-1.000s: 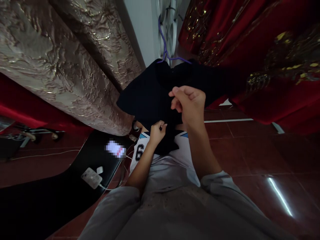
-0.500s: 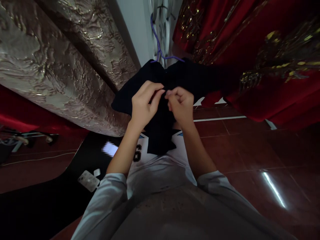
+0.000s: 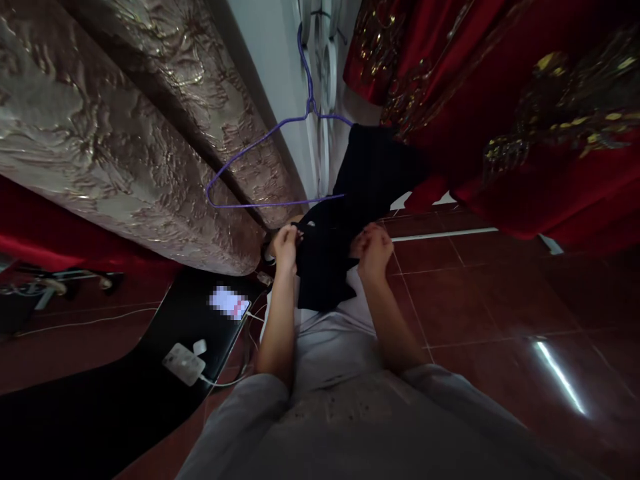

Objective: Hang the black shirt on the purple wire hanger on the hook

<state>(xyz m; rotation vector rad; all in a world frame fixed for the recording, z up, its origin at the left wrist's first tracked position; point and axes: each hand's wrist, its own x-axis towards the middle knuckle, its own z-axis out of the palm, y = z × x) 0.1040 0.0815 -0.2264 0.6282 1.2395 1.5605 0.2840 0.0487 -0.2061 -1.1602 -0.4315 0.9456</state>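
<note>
A dark navy or black garment (image 3: 370, 167), seemingly a shirt, hangs on the right half of a purple wire hanger (image 3: 250, 145). The hanger's left half is bare, and its hook goes up to a pale metal rack. Low on the garment's left edge, my left hand (image 3: 285, 248) has its fingers closed on the cloth. A small pale spot shows on the fabric beside those fingers. My right hand (image 3: 376, 252) is at the garment's right edge with fingers curled and blurred. Whether it grips any cloth is unclear. The garment's lower part hangs in front of my body.
To the left hangs a shiny embossed curtain (image 3: 150, 147). Red cloth with gold ornaments (image 3: 500, 133) fills the right. A black bench (image 3: 100, 380) at lower left holds a lit phone (image 3: 229, 303) and a pale cabled device (image 3: 183, 364). Red tiles (image 3: 480, 300) cover the floor.
The garment's left side has come off the hanger, baring its left half. Both hands have moved down and apart, from the garment's upper middle to its two sides.
</note>
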